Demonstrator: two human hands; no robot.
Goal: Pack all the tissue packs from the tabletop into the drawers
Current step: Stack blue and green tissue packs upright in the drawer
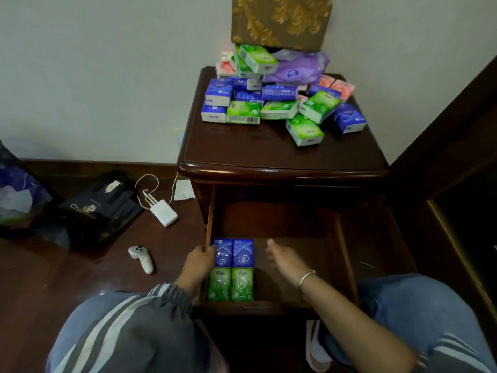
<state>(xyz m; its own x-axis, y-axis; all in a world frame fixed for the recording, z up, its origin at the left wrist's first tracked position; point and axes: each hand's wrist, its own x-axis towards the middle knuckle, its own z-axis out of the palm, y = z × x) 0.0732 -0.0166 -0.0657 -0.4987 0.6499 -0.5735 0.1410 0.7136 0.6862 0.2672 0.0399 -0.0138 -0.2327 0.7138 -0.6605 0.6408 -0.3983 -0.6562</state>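
Over on the left floor there's just clutter that has nothing to do with the job: a black paper bag (99, 205), a white charger block with its cable (164, 212) and a small white handheld controller (141, 258). Moving right, the left hand (200, 261) sits at the left wall of the pulled-out brown wooden drawer (347, 251), fingers curled against the left edge of the left blue plastic-wrapped tissue pack (223, 253). Honestly I can't tell if it's gripping it or only nudging it square. That pack is one of two blue ones side by side at the far end of a little block, with two green plastic-wrapped tissue packs (230, 284) just on the near side of them, all tucked into the drawer's near-left corner. The right hand (282, 258) hovers over the bare drawer floor just right of the block, fingers straight and spread, holding nothing. So I'd say we're at the tidying-a-row step, very early on. Up on the glossy dark wooden nightstand top (269, 149), the heap of blue, green and pink tissue packs (279, 109) is mostly untouched, with a gold-patterned cardboard box (281, 21) perched on top. Next move, I reckon: reach up with the free right hand, take loose packs from the near edge without tipping that box, and start a new column to the right.
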